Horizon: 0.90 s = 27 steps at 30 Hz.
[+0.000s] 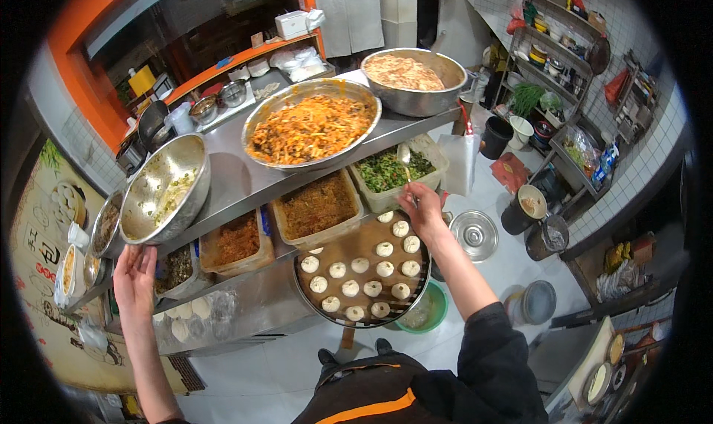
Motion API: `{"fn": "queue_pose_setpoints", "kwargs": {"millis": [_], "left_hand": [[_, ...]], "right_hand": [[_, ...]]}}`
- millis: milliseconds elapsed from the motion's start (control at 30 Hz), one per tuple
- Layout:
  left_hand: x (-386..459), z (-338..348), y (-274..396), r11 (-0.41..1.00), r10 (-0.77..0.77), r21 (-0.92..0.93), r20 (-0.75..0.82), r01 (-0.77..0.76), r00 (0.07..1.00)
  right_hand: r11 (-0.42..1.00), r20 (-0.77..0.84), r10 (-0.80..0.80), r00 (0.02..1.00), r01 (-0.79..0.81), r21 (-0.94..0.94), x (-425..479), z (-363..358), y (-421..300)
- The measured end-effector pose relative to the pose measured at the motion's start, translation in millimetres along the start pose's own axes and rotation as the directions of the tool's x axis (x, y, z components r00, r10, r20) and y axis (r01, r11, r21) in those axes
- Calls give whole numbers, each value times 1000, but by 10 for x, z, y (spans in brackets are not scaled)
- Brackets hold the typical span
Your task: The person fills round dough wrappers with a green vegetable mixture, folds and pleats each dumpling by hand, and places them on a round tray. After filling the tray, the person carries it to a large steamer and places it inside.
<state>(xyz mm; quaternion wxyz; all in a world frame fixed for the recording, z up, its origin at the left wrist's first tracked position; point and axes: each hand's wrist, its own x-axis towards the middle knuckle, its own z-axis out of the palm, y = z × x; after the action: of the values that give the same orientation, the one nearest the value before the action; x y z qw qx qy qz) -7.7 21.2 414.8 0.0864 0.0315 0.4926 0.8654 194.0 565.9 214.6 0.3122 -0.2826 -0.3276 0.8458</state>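
My left hand (135, 279) is at the lower rim of a large stainless steel bowl (164, 192), which tilts towards me on the upper shelf. Bits of green filling cling to the bowl's inside. In my right hand (421, 209) is a metal spoon (406, 157), its head over a plastic tub (384, 201) of chopped green filling (390, 170). Below that hand, a round tray (359, 325) carries several pleated buns (360, 265). Flat dough rounds (180, 330) lie on the steel counter (245, 315) at the left.
On the steel shelf (225, 187) stand a bowl of shredded orange filling (315, 128) and a bowl of pale filling (404, 73). Tubs of brown filling (317, 204) and reddish filling (237, 245) sit underneath. A green basin (431, 312) and a steel lid (473, 235) are at the right.
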Motion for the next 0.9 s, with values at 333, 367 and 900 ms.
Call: {"fn": "queue_pose_setpoints", "kwargs": {"millis": [333,367,900], "left_hand": [[-677,1363,-3080,759,-634,-107,104,642,766],[-597,1472,-3207,793,-590,-123,90,597,803],[-532,1517,-3223,837,-518,-203,8,509,855]], "right_hand": [[989,-52,-108,993,102,-112,-542,-311,34],[984,-27,-115,993,110,-138,-653,-402,25],[970,31,-178,984,181,-164,-1633,-1313,7]]}}
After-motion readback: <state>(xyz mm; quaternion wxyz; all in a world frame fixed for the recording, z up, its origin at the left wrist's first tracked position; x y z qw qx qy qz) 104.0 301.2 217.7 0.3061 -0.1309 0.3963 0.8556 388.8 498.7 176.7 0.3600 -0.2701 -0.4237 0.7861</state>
